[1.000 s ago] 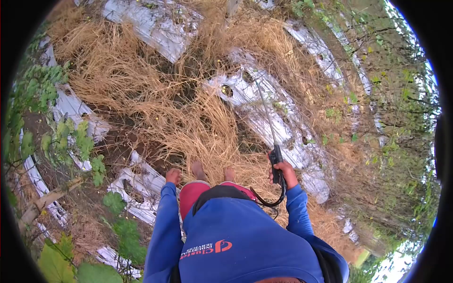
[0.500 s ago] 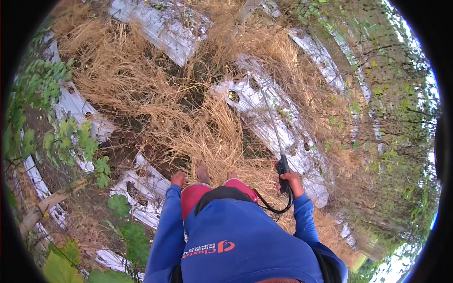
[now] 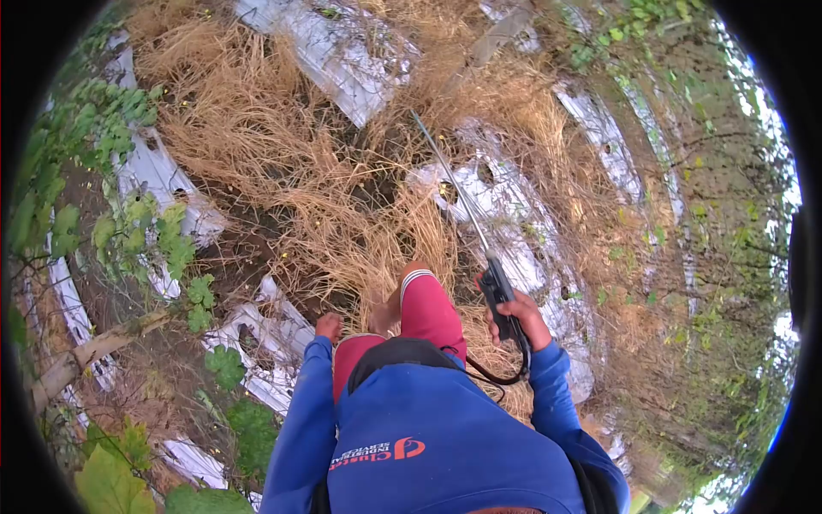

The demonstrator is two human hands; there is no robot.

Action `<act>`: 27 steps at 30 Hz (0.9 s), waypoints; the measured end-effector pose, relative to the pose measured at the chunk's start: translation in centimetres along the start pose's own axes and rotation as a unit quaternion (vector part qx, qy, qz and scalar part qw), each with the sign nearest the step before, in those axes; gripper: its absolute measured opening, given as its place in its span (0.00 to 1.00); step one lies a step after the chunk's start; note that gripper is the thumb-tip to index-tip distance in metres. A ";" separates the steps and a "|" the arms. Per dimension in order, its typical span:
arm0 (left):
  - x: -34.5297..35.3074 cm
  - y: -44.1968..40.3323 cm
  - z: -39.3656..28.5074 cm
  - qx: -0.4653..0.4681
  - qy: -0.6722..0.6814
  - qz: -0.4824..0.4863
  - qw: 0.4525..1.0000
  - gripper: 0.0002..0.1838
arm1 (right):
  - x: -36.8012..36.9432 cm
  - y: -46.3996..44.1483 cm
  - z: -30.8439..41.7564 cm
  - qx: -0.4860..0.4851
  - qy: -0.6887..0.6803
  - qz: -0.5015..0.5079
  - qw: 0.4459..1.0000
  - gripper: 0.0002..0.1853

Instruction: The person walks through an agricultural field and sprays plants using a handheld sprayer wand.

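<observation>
My right hand (image 3: 522, 317) is wrapped round the black trigger handle of a sprayer wand (image 3: 495, 283). The wand's thin metal lance points forward and slightly left, over dry grass and a white plastic sheet (image 3: 514, 214). From the handle's lower end a black hose (image 3: 497, 379) curves back toward my waist. My left hand (image 3: 328, 326) hangs low beside my left thigh, with nothing visible in it. Its fingers look loosely bent and a little apart. Below it lies a torn piece of white sheet (image 3: 265, 351).
Straw-like dry grass (image 3: 300, 206) covers the ground ahead. More torn white sheeting (image 3: 355, 81) lies in strips. Leafy green vines (image 3: 111, 128) grow at left, near a wooden pole (image 3: 94, 347). Another post (image 3: 501, 36) stands at the top. Tangled stems (image 3: 685, 343) fill the right side.
My leg on the right has come forward with its knee raised. The wand has swung a little left, and the ground has shifted right and down in view.
</observation>
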State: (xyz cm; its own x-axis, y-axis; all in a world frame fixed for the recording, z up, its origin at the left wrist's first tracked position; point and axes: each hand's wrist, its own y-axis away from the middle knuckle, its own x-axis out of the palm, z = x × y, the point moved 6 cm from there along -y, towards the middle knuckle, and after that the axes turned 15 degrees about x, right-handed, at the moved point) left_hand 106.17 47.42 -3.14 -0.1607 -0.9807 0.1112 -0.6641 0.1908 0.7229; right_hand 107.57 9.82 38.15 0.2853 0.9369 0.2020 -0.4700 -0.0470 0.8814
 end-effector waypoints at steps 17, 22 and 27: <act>-12.1 -3.3 -11.4 -0.053 0.044 -0.114 0.991 0.10 | 10.9 -23.2 23.0 -0.014 -0.107 0.083 0.991 0.18; -17.9 -8.6 -18.4 0.277 -0.324 -0.058 0.903 0.15 | 12.2 -27.4 27.4 -0.006 -0.114 0.090 0.989 0.19; -18.7 -10.5 -23.1 0.066 0.007 -0.184 0.981 0.14 | 13.8 -28.8 30.0 -0.003 -0.122 0.089 0.989 0.25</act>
State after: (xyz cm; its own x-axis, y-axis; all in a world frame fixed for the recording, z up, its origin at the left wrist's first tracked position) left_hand 133.01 62.81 2.89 0.1169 -0.9844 -0.1312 -0.7639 -0.1735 0.6216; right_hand 150.13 13.70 28.32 0.3889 0.8029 0.4518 -0.5364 -0.2013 0.8196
